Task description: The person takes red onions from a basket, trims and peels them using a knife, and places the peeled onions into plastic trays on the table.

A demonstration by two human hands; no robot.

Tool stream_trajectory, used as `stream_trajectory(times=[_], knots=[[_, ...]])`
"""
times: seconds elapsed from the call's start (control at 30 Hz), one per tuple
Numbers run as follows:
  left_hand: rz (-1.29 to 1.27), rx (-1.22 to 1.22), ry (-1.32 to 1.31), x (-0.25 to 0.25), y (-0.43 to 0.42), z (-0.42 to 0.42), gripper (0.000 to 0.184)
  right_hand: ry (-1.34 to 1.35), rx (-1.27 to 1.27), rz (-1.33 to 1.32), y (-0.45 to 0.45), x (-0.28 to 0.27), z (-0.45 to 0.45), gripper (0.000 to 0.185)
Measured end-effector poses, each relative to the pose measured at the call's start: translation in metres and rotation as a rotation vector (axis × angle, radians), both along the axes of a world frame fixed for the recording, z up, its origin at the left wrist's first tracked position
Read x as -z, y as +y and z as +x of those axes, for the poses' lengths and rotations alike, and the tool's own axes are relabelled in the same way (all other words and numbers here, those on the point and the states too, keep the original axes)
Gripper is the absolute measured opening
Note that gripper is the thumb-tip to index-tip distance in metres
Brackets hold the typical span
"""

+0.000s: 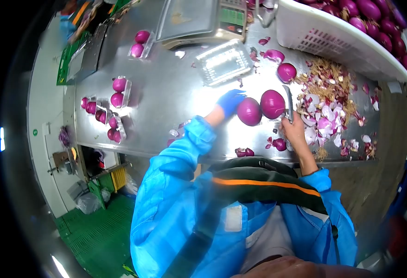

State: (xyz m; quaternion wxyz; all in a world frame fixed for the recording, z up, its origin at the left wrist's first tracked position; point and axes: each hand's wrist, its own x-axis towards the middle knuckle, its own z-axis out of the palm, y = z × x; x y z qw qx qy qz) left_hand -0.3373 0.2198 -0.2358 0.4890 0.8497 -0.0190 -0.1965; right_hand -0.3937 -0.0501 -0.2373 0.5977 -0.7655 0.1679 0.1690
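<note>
Two peeled red onions, a left one (249,111) and a right one (273,104), sit side by side in front of me, with bits of clear plastic showing at their lower edge. My left hand (230,102), in a blue glove, is at the left onion's upper left side, fingers stretched out and seemingly touching it. To the right of the pair, my bare right hand (293,129) is closed around a knife (288,99), its blade pointing away from me beside the right onion. An empty clear plastic tray (224,62) lies beyond my left hand.
A white basket (338,46) of red onions stands at the back right. Onion skins and roots (326,111) lie heaped on the steel table (166,102). A scale (231,23) is at the back; packed onion trays (120,92) are at left.
</note>
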Motion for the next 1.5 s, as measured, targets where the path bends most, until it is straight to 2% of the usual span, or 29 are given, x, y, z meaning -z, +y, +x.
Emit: stream_trajectory(times=[0.03,0.1,0.13,0.17,0.23,0.3,0.43,0.5,0.57,0.6,0.7,0.77,0.87,0.9,0.97,1.07,1.1,1.17,1.2,1.23,1.27,1.3,1.33,1.37,1.4,1.5], knots=[[0.069,0.043,-0.046,-0.003,0.004,0.001,0.035,0.02,0.02,0.028,0.004,-0.006,0.0,0.036],[-0.023,-0.076,-0.07,-0.009,0.02,-0.01,0.033,0.06,-0.007,0.132,0.012,-0.022,0.002,0.035],[-0.071,-0.132,-0.074,-0.012,0.027,-0.018,0.032,0.094,-0.108,0.05,0.015,-0.027,0.004,0.035],[-0.107,-0.241,0.023,-0.017,0.039,-0.023,0.03,0.06,-0.144,0.076,0.024,-0.02,0.003,0.031],[-0.086,-0.246,-0.073,-0.005,0.08,-0.028,0.028,-0.038,-0.252,0.124,0.055,-0.029,0.007,0.026],[0.15,-0.19,-0.108,-0.008,0.12,-0.037,0.025,-0.029,-0.447,0.068,0.085,-0.043,0.017,0.032],[0.178,-0.247,-0.112,-0.005,0.177,-0.06,0.027,-0.363,-0.648,-0.446,0.138,-0.032,0.031,0.041],[0.101,-0.389,-0.096,0.001,0.191,-0.067,0.026,-0.538,-0.667,-0.515,0.158,-0.032,0.038,0.041],[-0.008,-0.585,-0.036,-0.012,0.186,-0.071,0.028,-0.688,-0.637,-0.366,0.177,-0.032,0.041,0.04],[-0.002,-0.565,-0.072,-0.008,0.189,-0.074,0.028,-0.811,-0.666,-0.264,0.186,-0.041,0.044,0.032],[0.036,-0.489,-0.199,0.007,0.206,-0.075,0.028,-0.775,-0.826,-0.311,0.205,-0.026,0.043,0.025],[0.089,-0.42,-0.305,0.022,0.22,-0.074,0.027,-0.681,-0.742,-0.318,0.21,-0.013,0.045,0.017],[0.074,-0.653,-0.187,0.035,0.252,-0.063,0.024,-0.404,-0.462,-0.212,0.203,0.001,0.057,0.01],[-0.029,-0.783,-0.19,0.042,0.27,-0.058,0.023,-0.414,-0.313,-0.089,0.203,-0.015,0.063,0.009],[-0.242,-1.032,-0.205,0.058,0.309,-0.044,0.022,-0.442,-0.311,-0.129,0.194,-0.025,0.069,0.018],[-0.262,-1.357,-0.263,0.072,0.358,-0.002,0.021,-0.366,-0.308,-0.118,0.191,-0.018,0.064,0.008],[-0.374,-1.36,-0.264,0.062,0.366,0.013,0.022,-0.358,-0.313,-0.116,0.195,-0.018,0.061,0.006],[-0.599,-1.349,-0.26,0.036,0.372,0.049,0.025,-0.285,-0.372,-0.117,0.195,-0.012,0.054,0.016],[-0.69,-1.493,-0.261,0.045,0.386,0.072,0.031,-0.287,-0.388,-0.137,0.197,-0.01,0.052,0.017],[-0.598,-1.431,-0.255,0.056,0.4,0.088,0.033,-0.286,-0.405,-0.16,0.2,-0.007,0.049,0.017],[-0.306,-1.243,-0.278,0.078,0.416,0.098,0.037,-0.327,-0.383,-0.112,0.201,0.0,0.045,0.016],[0.201,-0.993,-0.328,0.077,0.419,0.106,0.041,-0.327,-0.394,-0.168,0.205,-0.002,0.045,0.014],[0.477,-0.847,-0.406,0.075,0.419,0.113,0.045,-0.311,-0.403,-0.154,0.205,-0.005,0.044,0.014],[0.03,-1.145,-0.376,0.076,0.412,0.132,0.048,-0.294,-0.408,-0.141,0.204,-0.009,0.044,0.013],[-0.444,-1.398,-0.312,0.046,0.384,0.146,0.052,-0.291,-0.411,-0.146,0.202,-0.011,0.045,0.014],[-0.683,-1.411,-0.332,0.053,0.334,0.18,0.047,-0.282,-0.346,-0.136,0.183,-0.014,0.045,0.011]])
